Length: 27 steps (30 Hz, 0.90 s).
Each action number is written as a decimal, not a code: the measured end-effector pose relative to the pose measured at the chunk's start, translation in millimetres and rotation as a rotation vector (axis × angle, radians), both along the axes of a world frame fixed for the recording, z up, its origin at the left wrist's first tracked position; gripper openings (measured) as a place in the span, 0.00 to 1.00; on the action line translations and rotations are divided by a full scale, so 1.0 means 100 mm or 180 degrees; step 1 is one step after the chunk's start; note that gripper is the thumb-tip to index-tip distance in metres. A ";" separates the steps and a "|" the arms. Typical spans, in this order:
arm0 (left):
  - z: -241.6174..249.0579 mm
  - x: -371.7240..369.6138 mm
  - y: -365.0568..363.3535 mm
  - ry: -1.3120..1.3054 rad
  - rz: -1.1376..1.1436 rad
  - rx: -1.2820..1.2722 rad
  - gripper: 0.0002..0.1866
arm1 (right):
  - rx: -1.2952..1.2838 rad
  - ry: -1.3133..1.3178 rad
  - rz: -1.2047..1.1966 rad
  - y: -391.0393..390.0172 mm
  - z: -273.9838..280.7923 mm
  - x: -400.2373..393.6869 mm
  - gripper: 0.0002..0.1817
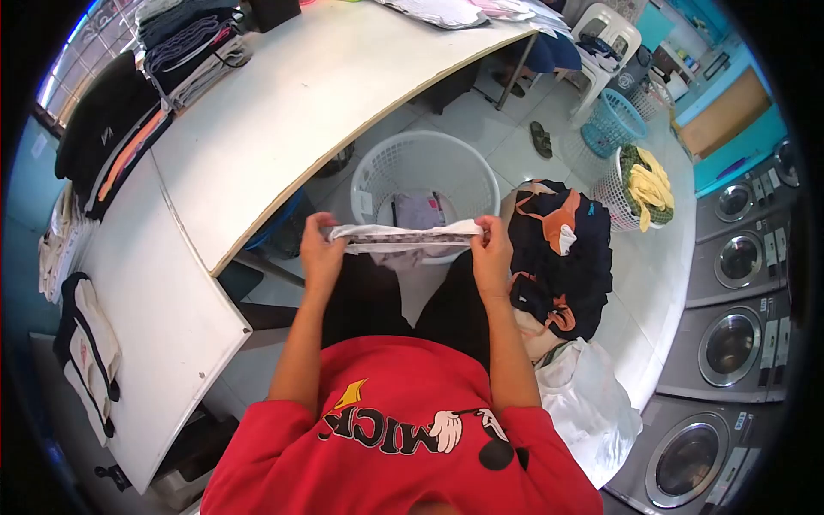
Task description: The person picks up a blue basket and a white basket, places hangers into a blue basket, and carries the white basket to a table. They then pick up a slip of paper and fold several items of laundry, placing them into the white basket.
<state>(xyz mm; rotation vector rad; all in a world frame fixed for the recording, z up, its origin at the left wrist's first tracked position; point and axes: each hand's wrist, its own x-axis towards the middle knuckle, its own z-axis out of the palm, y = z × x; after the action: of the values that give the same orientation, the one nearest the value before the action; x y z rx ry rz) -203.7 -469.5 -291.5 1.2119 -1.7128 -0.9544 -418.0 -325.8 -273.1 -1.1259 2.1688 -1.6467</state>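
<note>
A long white table (283,103) fills the upper left, with stacks of folded clothes (184,47) along its far edge, and a row of washing machines (730,343) lines the right side. Below the table edge stands a white laundry basket (425,172) with a few garments inside, and just right of it lies a dark heap of clothes (562,257). Over the basket's near rim, a pale patterned garment (403,238) is stretched flat between the two hands: the left hand (319,253) pinches its left end with fingers curled closed, and the right hand (491,253) grips its right end the same way.
</note>
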 end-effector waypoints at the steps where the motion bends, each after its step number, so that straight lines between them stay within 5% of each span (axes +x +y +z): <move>1: 0.00 0.02 0.02 0.0025 -0.0025 0.0012 0.17 | 0.0209 0.0822 -0.0193 0.08 0.00 -0.05 0.10; 2: 0.01 0.03 0.04 -0.0241 -0.0015 -0.0038 0.16 | 0.0422 0.1634 -0.0388 0.15 0.00 -0.07 0.11; 6: -0.07 -0.15 0.04 -0.0227 -0.0370 -0.0058 0.13 | 0.0780 0.1811 -0.0447 0.29 -0.05 -0.15 0.09; 9: -0.02 -0.29 0.02 -0.0176 -0.0721 0.0084 0.12 | 0.0286 0.1857 0.0195 0.36 -0.04 -0.28 0.12; 12: 0.03 -0.39 0.03 -0.0127 -0.1722 0.0935 0.12 | 0.0908 0.2164 0.0512 0.43 0.03 -0.30 0.16; 15: 0.21 -0.57 0.17 0.0452 -0.2540 0.0914 0.15 | 0.1302 0.2343 -0.0032 0.41 0.19 -0.36 0.18; 17: 0.42 -0.64 0.32 0.0730 -0.2686 0.0825 0.16 | 0.0705 0.2614 -0.0932 0.46 0.50 -0.37 0.17; 19: 0.58 -0.66 0.49 0.0499 -0.2466 0.0156 0.17 | 0.0181 0.2725 -0.1327 0.70 0.83 -0.21 0.20; 20: 0.62 -0.64 0.57 0.0423 -0.2097 -0.1155 0.18 | -0.0739 0.2957 -0.1331 0.80 0.71 -0.24 0.22; 21: 0.65 -0.66 0.59 0.0355 -0.1649 -0.2469 0.19 | -0.0680 0.0961 -0.0940 0.92 0.35 -0.29 0.14; 22: 0.50 -0.71 0.53 -0.0003 -0.2000 -0.2522 0.19 | 0.0545 0.1744 -0.0399 0.91 0.26 -0.45 0.12; 23: 0.32 -0.79 0.44 -0.0851 -0.2581 -0.1730 0.17 | 0.1799 0.2459 0.0186 0.92 0.20 -0.56 0.09; 25: -0.16 -0.83 0.30 -0.0172 -0.2137 -0.0344 0.17 | 0.1622 0.1963 0.0334 1.04 0.02 -0.63 0.09; 27: 0.26 -1.02 0.18 0.0054 -0.2497 -0.0583 0.16 | 0.1471 0.1412 0.0481 0.96 0.17 -0.75 0.08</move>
<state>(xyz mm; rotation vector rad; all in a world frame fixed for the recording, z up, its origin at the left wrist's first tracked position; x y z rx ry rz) -305.3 -451.3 -266.0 0.3851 -2.2506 -1.1986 -493.4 -229.4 -255.7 -1.5537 2.4590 -0.8173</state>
